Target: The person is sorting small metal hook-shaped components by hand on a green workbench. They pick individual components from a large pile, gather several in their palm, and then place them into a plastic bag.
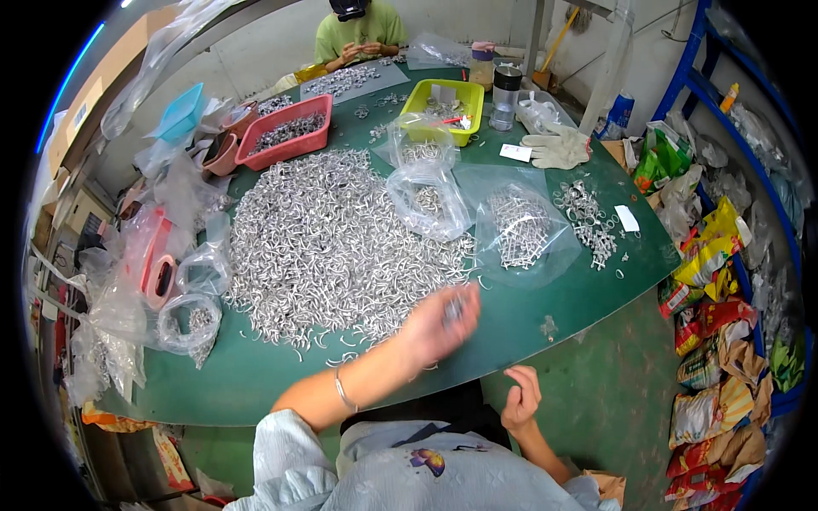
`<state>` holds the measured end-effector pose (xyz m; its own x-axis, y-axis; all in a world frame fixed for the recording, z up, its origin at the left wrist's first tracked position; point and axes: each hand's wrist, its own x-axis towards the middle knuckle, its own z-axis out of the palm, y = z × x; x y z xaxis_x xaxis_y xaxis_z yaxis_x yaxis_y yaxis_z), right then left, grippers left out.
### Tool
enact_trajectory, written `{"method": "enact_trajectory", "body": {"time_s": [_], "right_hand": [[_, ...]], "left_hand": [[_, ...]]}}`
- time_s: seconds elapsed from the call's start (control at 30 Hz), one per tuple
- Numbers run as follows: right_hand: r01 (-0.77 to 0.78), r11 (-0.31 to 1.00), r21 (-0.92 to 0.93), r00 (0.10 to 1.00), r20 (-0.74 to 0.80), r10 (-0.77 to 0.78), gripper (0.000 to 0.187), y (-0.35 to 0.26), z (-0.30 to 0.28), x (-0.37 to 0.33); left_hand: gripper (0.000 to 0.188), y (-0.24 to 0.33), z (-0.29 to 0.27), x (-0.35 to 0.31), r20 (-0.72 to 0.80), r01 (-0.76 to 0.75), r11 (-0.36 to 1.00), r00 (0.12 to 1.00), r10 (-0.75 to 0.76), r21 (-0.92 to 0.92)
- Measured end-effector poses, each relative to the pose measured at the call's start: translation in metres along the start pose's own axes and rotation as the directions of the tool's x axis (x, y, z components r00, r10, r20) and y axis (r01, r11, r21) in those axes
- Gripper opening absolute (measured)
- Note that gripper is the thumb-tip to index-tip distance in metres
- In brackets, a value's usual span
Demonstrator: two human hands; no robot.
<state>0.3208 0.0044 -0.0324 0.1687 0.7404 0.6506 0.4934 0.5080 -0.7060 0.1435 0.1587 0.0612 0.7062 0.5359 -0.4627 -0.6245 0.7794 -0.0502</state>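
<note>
My left hand (436,328) is over the table near its front edge, fingers curled around a few small silvery metal pieces (454,310) that show in the palm. Beside and beyond it spreads a wide heap of small curved metal pieces (332,247), some of them scattered under my wrist. My right hand (521,399) is just off the table's front edge, its fingers bent in. Anything it may hold is too small or hidden to make out. A clear plastic bag with a metal lattice-like bundle (518,228) lies beyond my left hand.
On the green table (562,298) are a red basket (294,132), a yellow-green basket (474,95), open plastic bags (452,223), loose rings (588,217) and a work glove (558,148). A person (362,38) sits at the far side. Packed shelves (724,247) stand right.
</note>
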Motion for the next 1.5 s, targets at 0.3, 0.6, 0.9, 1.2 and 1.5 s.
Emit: {"method": "enact_trajectory", "body": {"time_s": [0.3, 0.6, 0.9, 1.2, 1.5], "right_hand": [[-0.155, 0.988, 0.027, 0.987, 0.052, 0.154, 0.012, -0.012, 0.015, 0.000], [-0.166, 0.986, 0.019, 0.986, 0.007, 0.165, 0.012, -0.015, 0.019, 0.009], [-0.024, 0.993, 0.114, 0.944, 0.330, -0.015, 0.019, -0.050, 0.066, 0.050], [0.392, 0.920, -0.007, 0.584, 0.775, -0.243, 0.044, -0.060, 0.133, 0.065], [0.439, 0.854, -0.278, 0.763, 0.618, -0.191, 0.018, -0.014, 0.091, 0.089]], "left_hand": [[0.061, 0.219, 0.136, 0.122, 0.213, -0.725, 0.590, 0.677, 0.705, 0.355], [0.062, 0.180, 0.095, 0.066, 0.178, -0.673, 0.425, 0.635, 0.752, 0.606], [0.030, 0.089, -0.038, -0.108, 0.331, -0.431, -0.040, 0.627, 0.705, 0.902], [0.027, 0.035, -0.108, -0.146, 0.533, -0.140, -0.559, 0.553, 0.641, 0.817], [0.041, 0.045, -0.111, -0.156, 0.619, -0.063, -0.696, 0.518, 0.590, 0.715]]}}
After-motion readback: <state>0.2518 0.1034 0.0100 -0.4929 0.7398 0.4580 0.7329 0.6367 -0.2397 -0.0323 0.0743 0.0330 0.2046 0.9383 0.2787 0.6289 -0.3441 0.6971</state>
